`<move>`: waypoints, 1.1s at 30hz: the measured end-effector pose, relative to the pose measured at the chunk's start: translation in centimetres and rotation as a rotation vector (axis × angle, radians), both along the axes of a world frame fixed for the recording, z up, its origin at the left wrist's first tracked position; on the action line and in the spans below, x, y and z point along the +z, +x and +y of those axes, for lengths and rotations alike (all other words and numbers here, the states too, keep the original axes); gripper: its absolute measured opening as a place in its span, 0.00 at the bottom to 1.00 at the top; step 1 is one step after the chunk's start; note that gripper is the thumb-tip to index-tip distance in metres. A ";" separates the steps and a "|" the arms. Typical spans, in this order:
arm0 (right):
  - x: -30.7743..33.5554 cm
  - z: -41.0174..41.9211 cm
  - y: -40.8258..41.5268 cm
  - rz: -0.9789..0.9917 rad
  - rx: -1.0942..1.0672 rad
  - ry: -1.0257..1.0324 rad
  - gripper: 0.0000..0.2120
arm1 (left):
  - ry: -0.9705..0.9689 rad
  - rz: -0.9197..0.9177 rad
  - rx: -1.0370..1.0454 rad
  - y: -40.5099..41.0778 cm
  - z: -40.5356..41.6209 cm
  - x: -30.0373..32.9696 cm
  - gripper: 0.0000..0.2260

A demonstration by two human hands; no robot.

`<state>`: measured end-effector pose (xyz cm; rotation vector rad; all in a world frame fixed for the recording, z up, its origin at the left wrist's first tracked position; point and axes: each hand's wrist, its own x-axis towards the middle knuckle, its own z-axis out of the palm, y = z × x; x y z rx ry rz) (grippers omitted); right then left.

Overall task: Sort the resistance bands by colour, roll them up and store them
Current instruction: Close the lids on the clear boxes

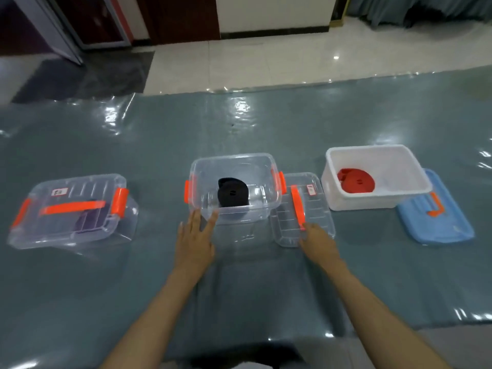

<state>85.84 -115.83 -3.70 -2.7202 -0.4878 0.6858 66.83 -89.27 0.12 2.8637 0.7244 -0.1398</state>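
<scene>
A rolled black band [233, 194] lies inside an open clear box [266, 161] with orange latches, in the middle. My left hand [195, 241] rests flat against the box's near wall, fingers spread, holding nothing. The box's clear lid [316, 209] with an orange handle lies just to the right. My right hand [318, 242] touches the lid's near edge; I cannot tell whether it grips it. A rolled red band [355, 181] sits in an open white box [378, 151] at the right. A purple band [86, 218] shows through a closed clear box [80, 182] at the left.
A blue lid [436, 225] with an orange handle lies beside and partly under the white box. Everything stands on a grey-green mat [239, 123] covered with glossy clear film. Beyond the mat are white floor tiles, a dark door and curtains.
</scene>
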 end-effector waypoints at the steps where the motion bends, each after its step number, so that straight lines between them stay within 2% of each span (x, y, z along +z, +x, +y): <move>1: -0.2 0.0 1.1 0.004 0.010 -0.011 0.19 | -0.023 -0.002 0.024 0.2 -0.3 -0.2 0.42; 8: -2.9 2.4 6.4 -0.012 0.026 0.030 0.18 | -0.062 -0.052 0.103 0.6 -1.1 -0.6 0.46; 13: -4.6 5.1 8.6 -0.013 -0.217 0.138 0.13 | -0.098 -0.118 0.126 0.5 -0.8 -1.2 0.47; 16: -4.6 5.3 10.1 0.038 -0.204 0.129 0.09 | -0.111 -0.143 0.146 0.4 -0.7 -1.6 0.47; 18: -4.1 4.7 10.4 0.076 -0.189 0.124 0.11 | -0.111 -0.151 0.155 0.3 -0.7 -1.9 0.47; 23: -2.5 0.4 7.4 0.056 -0.221 0.175 0.13 | -0.104 -0.184 0.168 0.3 -0.8 -2.6 0.48; 27: -0.6 -3.7 3.4 0.063 -0.263 0.149 0.09 | -0.134 -0.199 0.179 0.5 -0.9 -3.0 0.45; 33: 1.8 -7.3 -1.0 0.043 -0.332 0.228 0.12 | -0.167 -0.180 0.185 0.5 -1.2 -2.8 0.45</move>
